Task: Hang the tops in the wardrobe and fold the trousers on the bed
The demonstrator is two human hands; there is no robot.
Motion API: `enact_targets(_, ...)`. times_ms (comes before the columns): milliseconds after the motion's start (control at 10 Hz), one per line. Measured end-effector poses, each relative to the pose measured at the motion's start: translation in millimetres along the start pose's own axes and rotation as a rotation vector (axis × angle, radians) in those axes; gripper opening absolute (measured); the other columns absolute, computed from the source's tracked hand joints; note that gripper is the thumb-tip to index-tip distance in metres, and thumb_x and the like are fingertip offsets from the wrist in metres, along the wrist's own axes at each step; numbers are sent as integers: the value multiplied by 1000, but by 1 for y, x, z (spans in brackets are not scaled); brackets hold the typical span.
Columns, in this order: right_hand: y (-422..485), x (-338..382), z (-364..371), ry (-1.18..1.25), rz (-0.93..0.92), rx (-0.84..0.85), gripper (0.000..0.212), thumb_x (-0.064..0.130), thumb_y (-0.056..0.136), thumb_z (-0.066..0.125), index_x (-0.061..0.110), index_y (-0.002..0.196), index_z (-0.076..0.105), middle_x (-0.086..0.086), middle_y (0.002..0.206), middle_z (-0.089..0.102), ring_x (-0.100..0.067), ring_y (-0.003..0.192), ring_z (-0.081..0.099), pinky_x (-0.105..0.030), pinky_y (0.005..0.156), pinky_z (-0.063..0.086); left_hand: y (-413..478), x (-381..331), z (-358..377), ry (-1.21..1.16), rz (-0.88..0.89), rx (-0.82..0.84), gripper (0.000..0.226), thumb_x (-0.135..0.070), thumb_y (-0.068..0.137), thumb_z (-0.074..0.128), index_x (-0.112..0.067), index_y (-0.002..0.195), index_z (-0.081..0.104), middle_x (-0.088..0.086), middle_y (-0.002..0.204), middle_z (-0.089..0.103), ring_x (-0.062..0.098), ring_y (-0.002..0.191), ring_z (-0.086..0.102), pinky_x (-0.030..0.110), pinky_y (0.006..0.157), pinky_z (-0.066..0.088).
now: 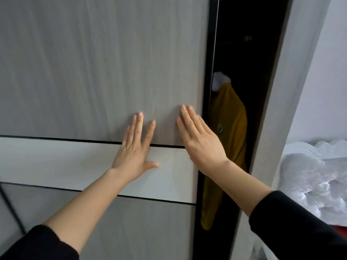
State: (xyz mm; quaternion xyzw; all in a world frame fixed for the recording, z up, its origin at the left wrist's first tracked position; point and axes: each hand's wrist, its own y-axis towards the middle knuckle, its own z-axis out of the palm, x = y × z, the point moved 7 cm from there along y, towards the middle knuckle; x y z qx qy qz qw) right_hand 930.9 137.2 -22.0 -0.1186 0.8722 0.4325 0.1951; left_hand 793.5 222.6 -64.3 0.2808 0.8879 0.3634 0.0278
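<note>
A grey wood-grain sliding wardrobe door [93, 72] with a paler band across it fills most of the view. My left hand [134, 149] lies flat on it with fingers spread. My right hand [199, 139] presses flat on the door close to its black right edge. To the right of that edge a narrow dark gap shows the wardrobe's inside, where a mustard-yellow top [229, 128] hangs with something white [220, 77] at its neck. Most of the wardrobe's inside is hidden by the door.
The wardrobe's grey side frame [285, 109] stands right of the gap. Beyond it is a white wall and a silvery-white carved bed headboard [315, 177] at the lower right, with a strip of red [338, 228] below it.
</note>
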Motion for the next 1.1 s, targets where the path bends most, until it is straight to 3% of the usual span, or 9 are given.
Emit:
enact_targets(100, -10, -14, -2, -20, 72, -4, 66, -6, 82, 52, -9, 144, 30, -27, 152, 26, -41, 143, 21, -46, 115, 24, 5, -22, 3, -5, 23, -3, 144, -57, 50, 84, -14, 151, -9, 19, 153, -25, 34, 143, -21, 46, 114, 2)
enact_targets(200, -20, -30, -9, -19, 132, -3, 59, -5, 85, 18, -12, 142, 31, -29, 151, 27, -42, 142, 24, -46, 114, 26, 10, -40, 3, 4, 49, -20, 144, -60, 49, 82, -13, 151, -8, 20, 152, -29, 34, 142, -23, 46, 113, -1)
enact_targets(300, -32, -43, -9, -28, 205, -12, 63, -7, 87, -1, -16, 139, 33, -33, 148, 29, -46, 139, 26, -47, 113, 28, 14, -57, 3, -5, 75, -23, 142, -62, 50, 80, -13, 151, -7, 20, 151, -31, 34, 143, -23, 47, 112, -4)
enact_targets(400, -40, -55, -12, -14, 278, -51, 59, -8, 80, 20, -18, 136, 37, -35, 146, 32, -49, 137, 30, -48, 110, 34, 19, -75, 3, -19, 99, -31, 141, -63, 51, 79, -13, 151, -7, 19, 150, -33, 34, 142, -24, 48, 112, -4)
enact_targets(500, -47, -65, -11, -15, 344, -11, 58, -6, 80, 24, -19, 136, 36, -37, 146, 31, -51, 136, 29, -48, 109, 34, 24, -91, 3, -29, 120, -31, 142, -64, 51, 78, -13, 151, -8, 19, 149, -35, 34, 141, -26, 48, 111, -5)
enact_targets(600, -53, -70, -13, -14, 362, 2, 62, -3, 91, -4, -19, 135, 36, -40, 144, 31, -52, 135, 30, -48, 110, 31, 28, -104, 6, -32, 128, -13, 140, -68, 53, 74, -14, 151, -10, 19, 149, -34, 34, 142, -26, 45, 111, -9)
enact_targets(900, -58, -70, -13, 38, 310, 44, 52, -1, 90, 34, -15, 140, 33, -32, 149, 30, -44, 139, 29, -43, 109, 30, 32, -120, 5, -19, 119, 4, 138, -71, 59, 69, -16, 148, -21, 18, 146, -40, 32, 138, -33, 43, 110, -12)
enact_targets(1000, -58, -71, -11, 82, 296, 21, 63, 4, 83, 65, -11, 139, 40, -29, 148, 34, -42, 138, 32, -42, 105, 36, 32, -119, 4, -8, 124, 1, 138, -71, 60, 69, -16, 148, -21, 19, 146, -41, 33, 138, -33, 43, 110, -13)
enact_targets(1100, -58, -81, -32, 352, 349, -15, 69, 25, 85, 71, 4, 143, 40, -12, 154, 32, -26, 142, 32, -35, 106, 40, 31, -120, 5, -44, 124, -10, 137, -70, 58, 71, -16, 149, -16, 18, 148, -38, 32, 139, -31, 43, 112, -11)
